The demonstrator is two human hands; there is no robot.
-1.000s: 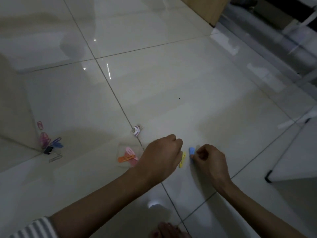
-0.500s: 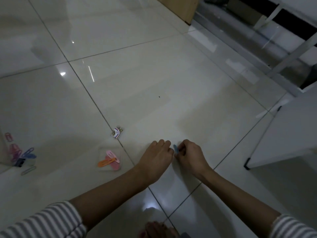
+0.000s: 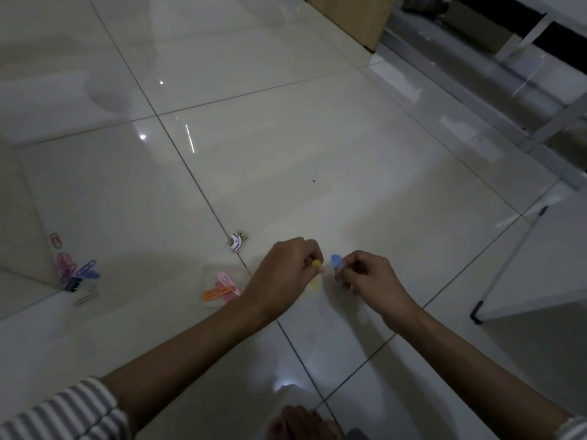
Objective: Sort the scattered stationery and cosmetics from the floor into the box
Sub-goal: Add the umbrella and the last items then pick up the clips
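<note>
My left hand point(image 3: 287, 269) pinches a yellow hair clip point(image 3: 315, 274) just above the glossy tiled floor. Close to its right, my right hand point(image 3: 365, 279) pinches a blue hair clip point(image 3: 336, 261) between thumb and fingers. An orange clip point(image 3: 217, 293) and a pink clip point(image 3: 227, 281) lie on a clear packet left of my left wrist. A small printed card point(image 3: 237, 241) lies on the tile joint beyond them. Several coloured paper clips point(image 3: 74, 269) and a dark binder clip point(image 3: 73, 284) sit at the far left, by a clear box wall.
A white cabinet point(image 3: 540, 265) with a black foot stands at the right. A wooden panel point(image 3: 352, 17) and a white frame point(image 3: 546, 128) stand at the back right. My toes point(image 3: 301, 423) show at the bottom edge.
The two hands have drawn a little apart. The yellow clip now shows in my left fingers and the blue clip stands clear of my right fingers. The camera tilted slightly.
</note>
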